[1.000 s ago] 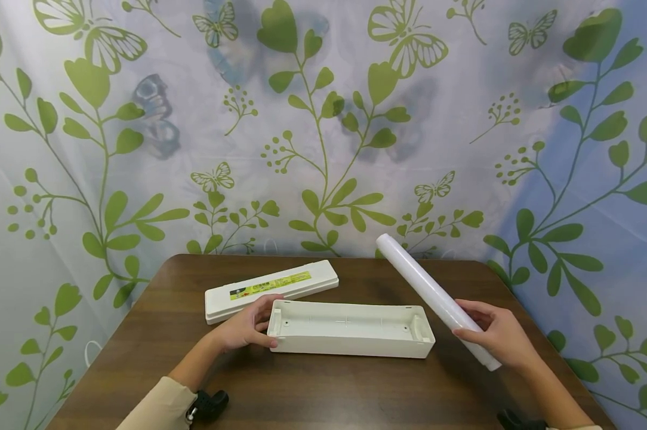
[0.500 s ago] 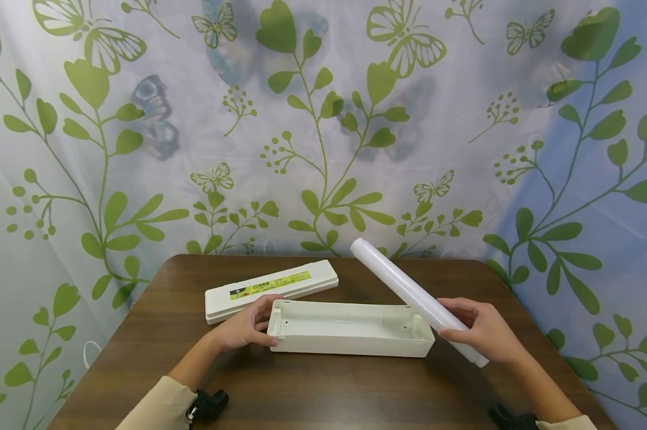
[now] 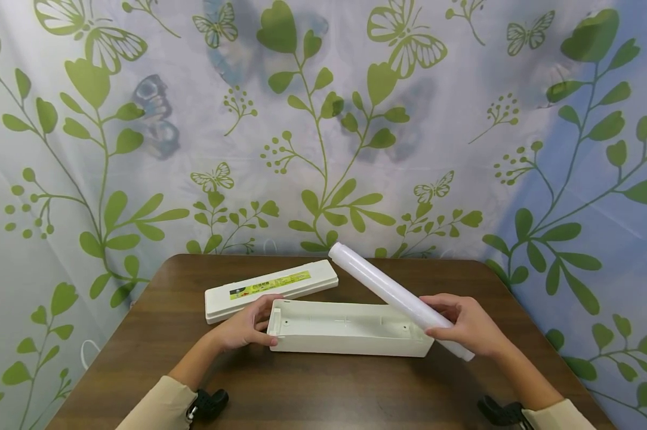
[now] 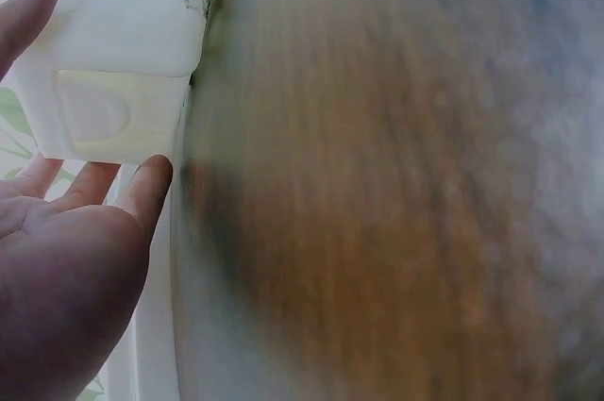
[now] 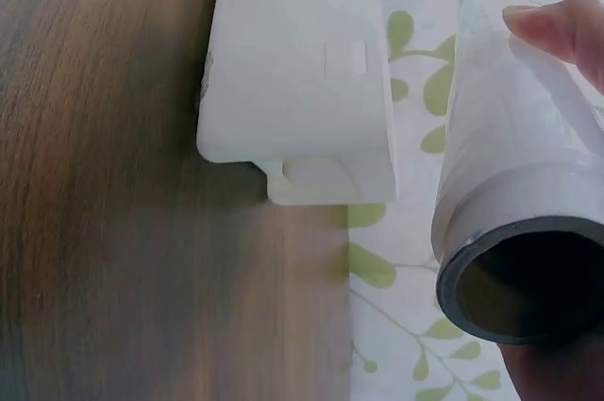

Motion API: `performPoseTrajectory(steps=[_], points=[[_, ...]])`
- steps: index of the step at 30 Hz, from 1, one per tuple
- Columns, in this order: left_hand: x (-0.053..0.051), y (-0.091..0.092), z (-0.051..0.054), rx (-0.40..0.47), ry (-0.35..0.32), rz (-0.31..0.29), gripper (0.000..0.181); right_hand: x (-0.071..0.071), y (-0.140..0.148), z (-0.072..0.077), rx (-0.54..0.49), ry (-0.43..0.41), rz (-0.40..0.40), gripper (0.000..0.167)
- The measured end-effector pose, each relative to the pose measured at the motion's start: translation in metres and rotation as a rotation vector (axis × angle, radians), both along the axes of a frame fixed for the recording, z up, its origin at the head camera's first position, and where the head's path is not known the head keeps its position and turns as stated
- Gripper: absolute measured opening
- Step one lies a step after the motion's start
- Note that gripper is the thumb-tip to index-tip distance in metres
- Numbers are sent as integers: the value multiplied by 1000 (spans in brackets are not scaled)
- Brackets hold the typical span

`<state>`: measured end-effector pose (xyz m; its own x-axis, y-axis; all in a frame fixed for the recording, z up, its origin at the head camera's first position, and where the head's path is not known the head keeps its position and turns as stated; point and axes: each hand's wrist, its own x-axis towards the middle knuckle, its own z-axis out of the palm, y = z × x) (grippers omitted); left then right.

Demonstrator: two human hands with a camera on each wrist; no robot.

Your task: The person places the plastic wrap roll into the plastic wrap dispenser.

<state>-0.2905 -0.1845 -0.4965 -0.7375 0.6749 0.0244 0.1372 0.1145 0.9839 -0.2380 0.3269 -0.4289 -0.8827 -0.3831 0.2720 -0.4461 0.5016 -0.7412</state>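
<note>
A long white plastic box [image 3: 350, 344] lies open-topped on the table, its inside bare. My left hand [image 3: 243, 327] grips its left end, thumb on the front wall and fingers behind. The left wrist view shows this hand [image 4: 75, 278] around the end of the box [image 4: 123, 24]. In my right hand [image 3: 468, 325] is a roll of cling film [image 3: 379, 282], held near its lower end. It slants up and leftward over the box's right end. The roll's hollow core end [image 5: 528, 278] faces the right wrist camera, apart from the box [image 5: 293, 61].
Behind the box, at the left, a white lid [image 3: 320, 273] with a yellow-green label lies angled on the brown wooden table [image 3: 323, 394]. A patterned curtain [image 3: 323, 119] with leaves and butterflies hangs at the table's far edge.
My right hand has carried the roll of cling film leftward, from beside the box to above its right end. My left hand, the box and the lid stay in place.
</note>
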Motion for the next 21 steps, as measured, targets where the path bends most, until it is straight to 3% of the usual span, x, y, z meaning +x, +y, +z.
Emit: performPoseTrajectory(steps=[12,21], points=[[-1,0,-1,12,-7,-19,103,-13,-15,1,-40,-32,139,56],[-2,-1,-3,-7,4,-21,102,-23,-28,4,-16,-3,214,53]])
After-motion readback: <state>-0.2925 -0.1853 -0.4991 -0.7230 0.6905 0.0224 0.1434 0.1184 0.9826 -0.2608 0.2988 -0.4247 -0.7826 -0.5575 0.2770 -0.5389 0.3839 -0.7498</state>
